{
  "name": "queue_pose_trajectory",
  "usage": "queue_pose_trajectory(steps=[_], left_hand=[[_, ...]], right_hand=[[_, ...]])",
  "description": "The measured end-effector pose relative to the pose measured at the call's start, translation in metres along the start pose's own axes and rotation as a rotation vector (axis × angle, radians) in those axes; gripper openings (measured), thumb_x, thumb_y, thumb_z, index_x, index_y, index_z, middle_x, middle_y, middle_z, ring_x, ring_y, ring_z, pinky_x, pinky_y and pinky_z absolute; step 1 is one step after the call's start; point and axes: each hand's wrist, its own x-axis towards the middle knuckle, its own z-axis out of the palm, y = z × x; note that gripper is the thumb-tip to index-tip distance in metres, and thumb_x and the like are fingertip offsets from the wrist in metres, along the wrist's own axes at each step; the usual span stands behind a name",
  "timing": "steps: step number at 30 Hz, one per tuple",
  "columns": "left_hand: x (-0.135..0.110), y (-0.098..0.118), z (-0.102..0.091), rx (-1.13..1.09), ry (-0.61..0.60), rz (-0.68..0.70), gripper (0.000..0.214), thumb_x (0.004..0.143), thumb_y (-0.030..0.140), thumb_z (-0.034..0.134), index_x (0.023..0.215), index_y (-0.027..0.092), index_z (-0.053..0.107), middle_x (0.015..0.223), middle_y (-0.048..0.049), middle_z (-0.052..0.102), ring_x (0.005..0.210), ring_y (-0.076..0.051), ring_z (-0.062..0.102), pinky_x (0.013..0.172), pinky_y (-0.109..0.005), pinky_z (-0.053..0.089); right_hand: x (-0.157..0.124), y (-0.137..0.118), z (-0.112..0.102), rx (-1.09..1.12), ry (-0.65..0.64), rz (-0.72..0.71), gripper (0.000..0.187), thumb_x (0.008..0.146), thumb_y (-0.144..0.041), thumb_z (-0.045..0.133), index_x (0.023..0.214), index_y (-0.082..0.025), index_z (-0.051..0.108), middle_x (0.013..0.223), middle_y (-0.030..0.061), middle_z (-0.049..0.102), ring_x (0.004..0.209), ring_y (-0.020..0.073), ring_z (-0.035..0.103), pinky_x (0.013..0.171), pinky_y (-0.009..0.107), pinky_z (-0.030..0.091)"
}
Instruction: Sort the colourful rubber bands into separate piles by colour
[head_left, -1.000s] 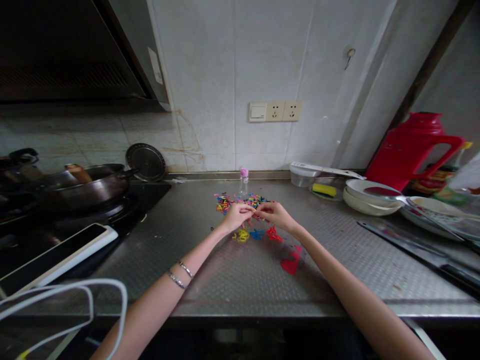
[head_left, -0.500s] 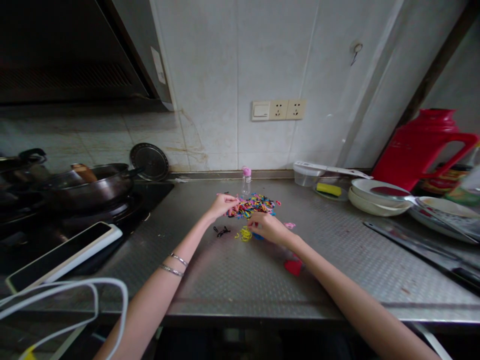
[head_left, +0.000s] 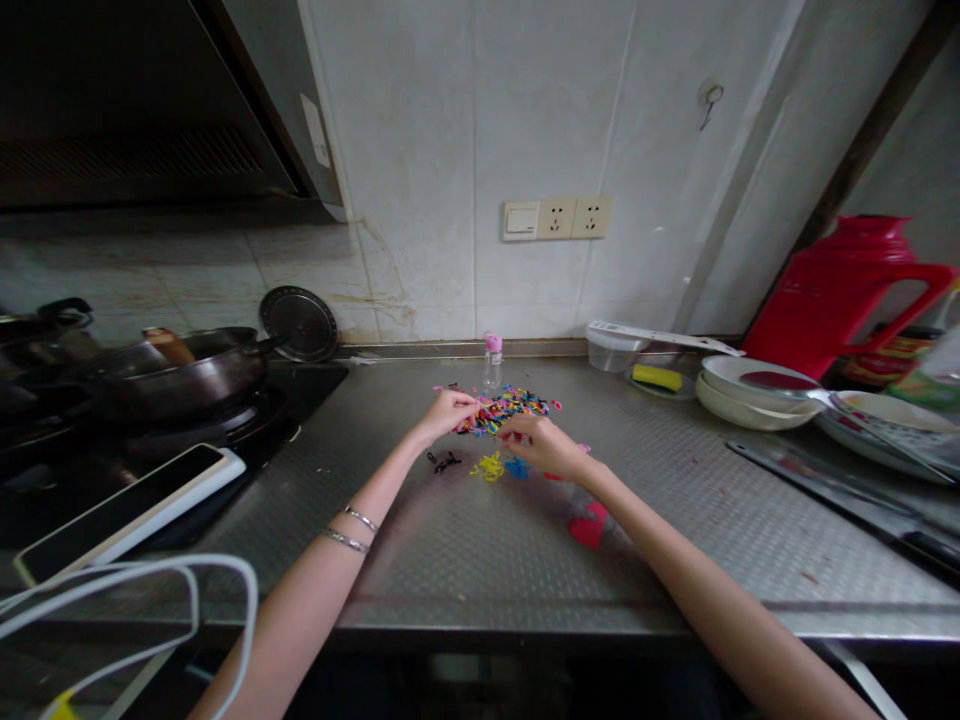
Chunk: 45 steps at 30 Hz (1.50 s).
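Observation:
A mixed heap of small coloured elastic bands [head_left: 510, 405] lies on the steel counter [head_left: 675, 520]. My left hand [head_left: 446, 413] rests at the heap's left edge, fingers pinched on the bands. My right hand [head_left: 544, 445] sits just in front of the heap, fingers curled in a pinch at its near edge; what it holds is too small to name. In front lie sorted clusters: black bands [head_left: 444, 461], yellow bands [head_left: 488, 466], blue bands [head_left: 516, 467] and a red pile [head_left: 589, 525]. A small clear bottle with a pink cap [head_left: 492, 362] stands behind the heap.
A stove with a dark wok [head_left: 187, 375] and a round lid [head_left: 298, 323] is at left; a phone on a white block [head_left: 127, 505] and white cable [head_left: 135, 610] lie near. At right are a red thermos jug [head_left: 840, 290], stacked bowls [head_left: 750, 392], a sponge [head_left: 657, 378] and a knife [head_left: 840, 490].
My right hand dropped from the heap to the blue cluster, then came back up to the heap's near edge. My left hand shifted left and stays at the heap.

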Motion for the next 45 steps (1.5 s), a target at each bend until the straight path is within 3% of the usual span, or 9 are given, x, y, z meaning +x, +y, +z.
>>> queue_pose_trajectory(steps=[5,10,16,21,27,30,34,41,45], left_hand=[[0.002,0.004,0.012,0.032,-0.014,0.036,0.031,0.076,0.032,0.054,0.089,0.007,0.066,0.052,-0.0016,0.058,0.038,-0.005,0.038,0.038,-0.017,0.028],[0.009,0.013,0.046,0.183,-0.091,0.184,0.025,0.075,0.027,0.053,0.080,0.009,0.069,0.057,-0.0043,0.063,0.050,-0.010,0.052,0.050,-0.020,0.038],[0.022,0.044,0.105,0.432,-0.122,0.328,0.021,0.073,0.023,0.053,0.082,0.015,0.070,0.071,-0.0065,0.068,0.063,-0.014,0.059,0.061,-0.023,0.042],[0.028,0.060,0.149,0.634,-0.109,0.284,0.023,0.074,0.028,0.051,0.085,0.019,0.069,0.081,-0.0091,0.068,0.077,-0.020,0.061,0.066,-0.027,0.044],[0.033,0.058,0.170,0.655,-0.151,0.278,0.029,0.072,0.040,0.054,0.089,0.021,0.068,0.087,-0.0102,0.067,0.081,-0.022,0.061,0.066,-0.029,0.046],[0.040,0.050,0.154,0.624,-0.114,0.315,0.028,0.072,0.035,0.053,0.091,0.021,0.067,0.084,-0.0088,0.068,0.078,-0.020,0.061,0.067,-0.028,0.045],[0.053,0.025,0.106,0.530,-0.016,0.312,0.026,0.074,0.026,0.048,0.085,0.016,0.069,0.077,-0.0070,0.068,0.067,-0.016,0.059,0.064,-0.025,0.043],[0.064,-0.034,-0.001,0.249,0.253,-0.061,0.023,0.071,0.019,0.049,0.081,0.010,0.068,0.054,-0.0028,0.060,0.049,-0.010,0.050,0.049,-0.020,0.037],[0.055,-0.052,-0.039,0.073,0.402,-0.214,0.023,0.070,0.021,0.051,0.082,0.009,0.067,0.047,0.0011,0.052,0.038,-0.005,0.037,0.041,-0.017,0.028]], right_hand=[[-0.006,0.032,-0.035,-0.053,0.283,0.174,0.024,0.079,-0.031,0.049,0.087,-0.016,0.065,0.079,0.0056,0.065,0.067,0.0135,0.055,0.063,0.023,0.042],[-0.019,0.065,-0.054,-0.104,0.455,0.287,0.028,0.078,-0.035,0.047,0.084,-0.015,0.065,0.075,0.0069,0.065,0.067,0.0157,0.056,0.063,0.025,0.042],[-0.027,0.086,-0.055,-0.163,0.500,0.284,0.025,0.077,-0.031,0.046,0.082,-0.015,0.065,0.077,0.0067,0.065,0.070,0.0162,0.057,0.068,0.027,0.042],[-0.032,0.095,-0.056,-0.227,0.512,0.328,0.023,0.077,-0.029,0.046,0.081,-0.016,0.065,0.080,0.0072,0.064,0.074,0.0169,0.056,0.071,0.028,0.042],[-0.037,0.107,-0.055,-0.251,0.477,0.381,0.024,0.076,-0.028,0.046,0.085,-0.015,0.064,0.084,0.0072,0.063,0.076,0.0168,0.056,0.074,0.029,0.042],[-0.039,0.112,-0.051,-0.246,0.444,0.414,0.024,0.075,-0.027,0.046,0.088,-0.015,0.064,0.085,0.0073,0.063,0.077,0.0165,0.056,0.075,0.029,0.042],[-0.038,0.117,-0.043,-0.250,0.349,0.457,0.026,0.074,-0.024,0.047,0.091,-0.014,0.064,0.089,0.0084,0.063,0.079,0.0166,0.057,0.077,0.028,0.042],[-0.023,0.121,-0.030,-0.331,0.078,0.471,0.032,0.076,-0.023,0.048,0.104,-0.015,0.061,0.106,0.0098,0.061,0.097,0.0191,0.055,0.086,0.025,0.038],[-0.014,0.122,-0.028,-0.364,-0.004,0.463,0.029,0.077,-0.022,0.048,0.101,-0.018,0.063,0.104,0.0081,0.063,0.098,0.0187,0.055,0.087,0.023,0.036]])
